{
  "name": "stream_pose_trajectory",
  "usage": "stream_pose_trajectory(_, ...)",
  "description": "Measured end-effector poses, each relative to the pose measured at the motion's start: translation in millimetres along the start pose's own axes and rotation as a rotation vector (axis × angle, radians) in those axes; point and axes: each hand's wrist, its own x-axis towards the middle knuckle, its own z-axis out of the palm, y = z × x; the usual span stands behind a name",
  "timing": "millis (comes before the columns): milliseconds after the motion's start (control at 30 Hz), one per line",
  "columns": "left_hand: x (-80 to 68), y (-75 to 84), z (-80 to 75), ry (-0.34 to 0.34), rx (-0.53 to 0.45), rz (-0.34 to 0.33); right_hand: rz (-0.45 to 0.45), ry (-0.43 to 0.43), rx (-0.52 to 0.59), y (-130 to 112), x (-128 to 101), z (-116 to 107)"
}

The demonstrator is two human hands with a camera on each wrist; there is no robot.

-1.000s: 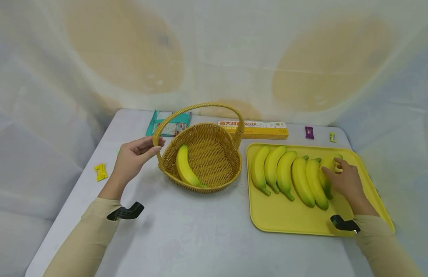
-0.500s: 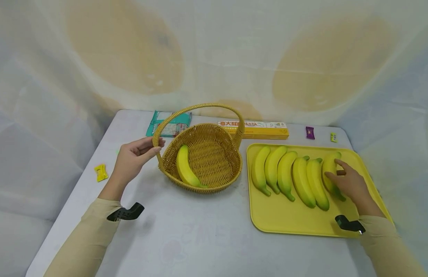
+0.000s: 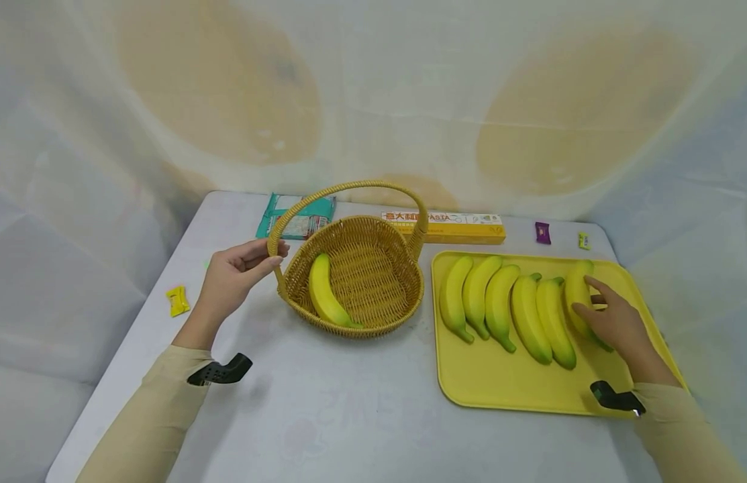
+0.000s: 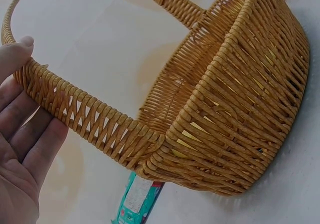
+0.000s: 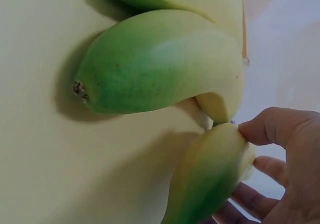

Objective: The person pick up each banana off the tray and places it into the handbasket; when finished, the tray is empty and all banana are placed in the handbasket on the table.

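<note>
- A woven basket (image 3: 373,268) stands on the table (image 3: 325,402), left of the tray and near it, its arched handle (image 3: 343,194) upright.
- One banana (image 3: 321,290) lies inside the basket along its left wall, green tip toward the near rim.
- A yellow tray (image 3: 506,382) lies flat on the table at the right; six bananas lie on it side by side, filling its far half.
- The rightmost banana (image 3: 577,302) is the one in hand; it lies a little apart from the next banana (image 3: 554,322) on the tray floor.
- The left hand (image 3: 234,275) is at the left foot of the handle: thumb on top, fingers underneath, pinching the woven band just above the rim. The left wrist view shows the thumb tip (image 4: 20,48) pressed on the band and the fingers lying fairly straight below it.
- The right hand (image 3: 615,322) is closed round the rightmost banana from its right side, thumb over the top and fingers curled at the far side. The right wrist view shows the fingertips (image 5: 270,129) touching that banana's (image 5: 210,179) upper part.
- Both forearms, in beige sleeves, rest low over the table.
- Behind the basket lie a teal packet (image 3: 297,215) and a long pasta box (image 3: 452,225); small wrapped sweets lie at the table's far right and left edges.
</note>
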Motion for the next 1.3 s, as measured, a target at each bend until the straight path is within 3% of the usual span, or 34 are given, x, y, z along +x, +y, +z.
stream_pose_trajectory(300, 0.1, -1.0, -0.3, 0.004, 0.0, -0.004, -0.166, -0.021, -0.01, -24, -12, -10)
stream_pose_trajectory(533, 1.0, -1.6, -0.7, -0.005, -0.006, 0.002, -0.254, -0.093, 0.015, -59, -28, -13)
stream_pose_trajectory(900, 0.6, -1.0, -0.1, 0.003, 0.001, 0.001, -0.399, -0.154, 0.042, -116, -51, -4)
stream_pose_trajectory(1300, 1.1, -3.4, -0.6, -0.004, -0.02, 0.017, -0.502, -0.233, 0.069, -168, -57, 13)
